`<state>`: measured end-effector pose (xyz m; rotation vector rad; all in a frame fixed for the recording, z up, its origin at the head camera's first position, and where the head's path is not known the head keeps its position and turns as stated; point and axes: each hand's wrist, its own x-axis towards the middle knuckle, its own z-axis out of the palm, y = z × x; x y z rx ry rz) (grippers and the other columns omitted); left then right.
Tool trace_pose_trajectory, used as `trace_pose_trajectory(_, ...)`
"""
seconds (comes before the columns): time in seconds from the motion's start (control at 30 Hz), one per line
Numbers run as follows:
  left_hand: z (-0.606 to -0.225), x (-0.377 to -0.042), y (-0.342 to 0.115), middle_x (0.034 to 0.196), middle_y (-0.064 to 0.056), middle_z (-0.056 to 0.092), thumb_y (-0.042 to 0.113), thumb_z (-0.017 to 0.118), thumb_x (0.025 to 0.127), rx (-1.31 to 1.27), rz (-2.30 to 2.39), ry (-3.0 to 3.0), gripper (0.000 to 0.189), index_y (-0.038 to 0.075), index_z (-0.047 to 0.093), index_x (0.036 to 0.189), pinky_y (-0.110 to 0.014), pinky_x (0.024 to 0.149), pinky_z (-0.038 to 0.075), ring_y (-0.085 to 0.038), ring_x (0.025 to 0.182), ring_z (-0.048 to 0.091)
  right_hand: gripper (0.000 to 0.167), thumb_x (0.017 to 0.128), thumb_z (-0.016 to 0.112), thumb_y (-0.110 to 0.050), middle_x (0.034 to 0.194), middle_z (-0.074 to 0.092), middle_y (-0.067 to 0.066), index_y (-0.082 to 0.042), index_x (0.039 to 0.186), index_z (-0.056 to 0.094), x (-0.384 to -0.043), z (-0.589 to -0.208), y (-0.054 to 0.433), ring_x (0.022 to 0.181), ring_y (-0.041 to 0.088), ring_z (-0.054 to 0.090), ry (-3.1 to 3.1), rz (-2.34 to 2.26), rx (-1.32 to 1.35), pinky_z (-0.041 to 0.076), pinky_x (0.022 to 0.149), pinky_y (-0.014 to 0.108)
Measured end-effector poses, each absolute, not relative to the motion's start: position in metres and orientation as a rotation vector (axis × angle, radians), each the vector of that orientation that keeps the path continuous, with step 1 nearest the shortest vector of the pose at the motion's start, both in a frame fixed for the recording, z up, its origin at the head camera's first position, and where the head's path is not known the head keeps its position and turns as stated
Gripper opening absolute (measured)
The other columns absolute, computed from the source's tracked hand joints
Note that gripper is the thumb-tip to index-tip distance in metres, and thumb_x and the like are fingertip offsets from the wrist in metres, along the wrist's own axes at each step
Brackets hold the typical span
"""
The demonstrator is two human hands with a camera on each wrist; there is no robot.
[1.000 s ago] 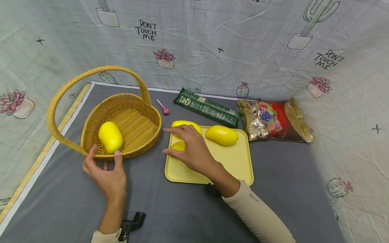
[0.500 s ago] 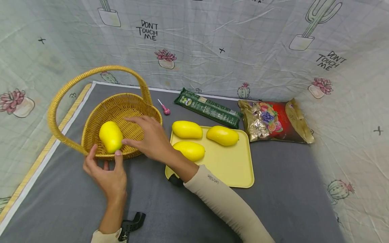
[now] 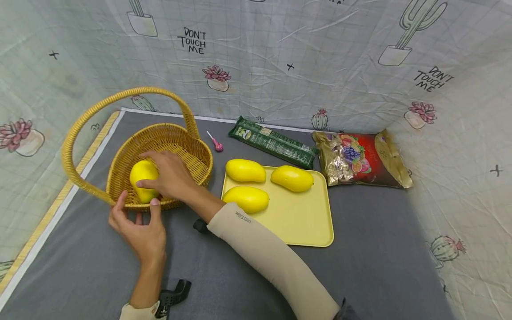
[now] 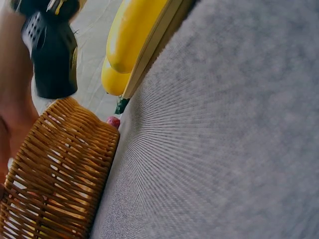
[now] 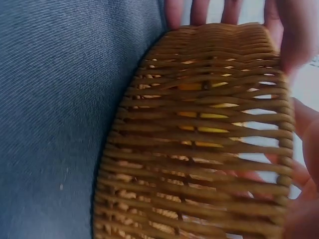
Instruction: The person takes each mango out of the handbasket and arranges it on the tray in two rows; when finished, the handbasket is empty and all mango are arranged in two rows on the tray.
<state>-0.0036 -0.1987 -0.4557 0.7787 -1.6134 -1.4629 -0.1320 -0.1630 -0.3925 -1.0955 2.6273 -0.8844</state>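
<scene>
In the head view a yellow mango (image 3: 145, 195) lies in the round wicker basket (image 3: 180, 146), near its front left. My right hand (image 3: 170, 175) reaches over the basket's right rim, with thumb and fingers about the mango from the right. At the front rim, my left hand (image 3: 142, 233) grips the basket, thumb on the edge and fingers outside. Through the weave in the right wrist view, yellow bits of mango (image 5: 214, 129) show. More mangoes, one of them the front mango (image 3: 247, 199), lie on a pale yellow tray (image 3: 300, 222).
Behind the tray lies a long green packet (image 3: 274, 141), with a red and gold candy bag (image 3: 362, 159) to its right. A pink lollipop (image 3: 218, 146) rests beside the basket. The tall basket handle (image 3: 120, 95) arches over it. A patterned cloth (image 3: 256, 66) stands behind the table.
My right hand has moved left from over the tray mangoes into the basket, to the mango there. My left hand has stayed at the basket rim.
</scene>
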Motion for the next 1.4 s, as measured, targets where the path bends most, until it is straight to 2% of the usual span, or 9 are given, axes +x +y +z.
trace_pose_trajectory(0.17, -0.467, -0.004, -0.205, 0.158, -0.003, 0.03, 0.015, 0.077, 0.094, 0.775, -1.467, -1.609, 0.065, 0.019, 0.051, 0.153, -0.047, 0.117, 0.036, -0.017, 0.15, 0.031, 0.068, 0.092, 0.079, -0.054, 0.138, 0.065, -0.016, -0.033, 0.153, 0.056, -0.135, -0.399, -0.175, 0.122, 0.004, 0.055, 2.628, -0.763, -1.065, 0.041, 0.102, 0.02)
trace_pose_trajectory(0.37, -0.47, -0.005, -0.207, 0.158, -0.002, 0.031, 0.016, 0.077, 0.093, 0.761, -1.466, -1.601, 0.066, 0.02, 0.051, 0.153, -0.047, 0.116, 0.036, -0.016, 0.149, 0.032, 0.068, 0.09, 0.08, -0.056, 0.138, 0.064, -0.018, -0.035, 0.151, 0.057, -0.136, -0.4, -0.183, 0.12, 0.004, 0.055, 2.65, -0.647, -1.071, 0.044, 0.094, 0.019)
trace_pose_trajectory(0.6, -0.471, -0.005, -0.206, 0.157, -0.002, 0.031, 0.016, 0.078, 0.092, 0.77, -1.464, -1.603, 0.066, 0.022, 0.052, 0.152, -0.047, 0.115, 0.037, -0.016, 0.148, 0.033, 0.065, 0.092, 0.082, -0.047, 0.142, 0.064, -0.017, -0.032, 0.151, 0.059, -0.136, -0.401, -0.184, 0.126, 0.004, 0.055, 2.617, -0.678, -1.11, 0.043, 0.094, 0.018)
trace_pose_trajectory(0.83, -0.471, -0.005, -0.207, 0.158, -0.002, 0.03, 0.014, 0.077, 0.094, 0.751, -1.474, -1.595, 0.065, 0.02, 0.051, 0.153, -0.047, 0.117, 0.035, -0.019, 0.149, 0.031, 0.066, 0.092, 0.083, -0.044, 0.142, 0.064, -0.016, -0.033, 0.153, 0.058, -0.135, -0.396, -0.177, 0.126, 0.003, 0.055, 2.6, -0.743, -1.09, 0.039, 0.103, 0.018)
trace_pose_trajectory(1.07, -0.468, -0.005, -0.205, 0.158, -0.001, 0.031, 0.017, 0.077, 0.094, 0.743, -1.46, -1.607, 0.064, 0.021, 0.052, 0.153, -0.047, 0.117, 0.036, -0.019, 0.149, 0.031, 0.069, 0.092, 0.083, -0.041, 0.143, 0.063, -0.013, -0.033, 0.154, 0.056, -0.129, -0.379, -0.159, 0.123, 0.003, 0.056, 2.639, -0.851, -1.077, 0.042, 0.095, 0.018)
trace_pose_trajectory(1.3, -0.468, -0.004, -0.204, 0.159, 0.001, 0.031, 0.02, 0.077, 0.094, 0.758, -1.433, -1.629, 0.063, 0.023, 0.052, 0.152, -0.049, 0.118, 0.035, -0.017, 0.149, 0.03, 0.067, 0.091, 0.085, -0.036, 0.144, 0.063, -0.008, -0.03, 0.153, 0.059, -0.121, -0.361, -0.127, 0.126, 0.006, 0.056, 2.637, -1.066, -1.107, 0.042, 0.099, 0.019)
trace_pose_trajectory(1.4, -0.468, -0.004, -0.204, 0.159, 0.001, 0.032, 0.021, 0.077, 0.094, 0.762, -1.424, -1.636, 0.063, 0.023, 0.052, 0.152, -0.049, 0.119, 0.036, -0.016, 0.149, 0.031, 0.067, 0.09, 0.087, -0.033, 0.142, 0.063, -0.005, -0.027, 0.152, 0.06, -0.117, -0.356, -0.111, 0.119, 0.007, 0.058, 2.622, -1.161, -1.128, 0.042, 0.095, 0.017)
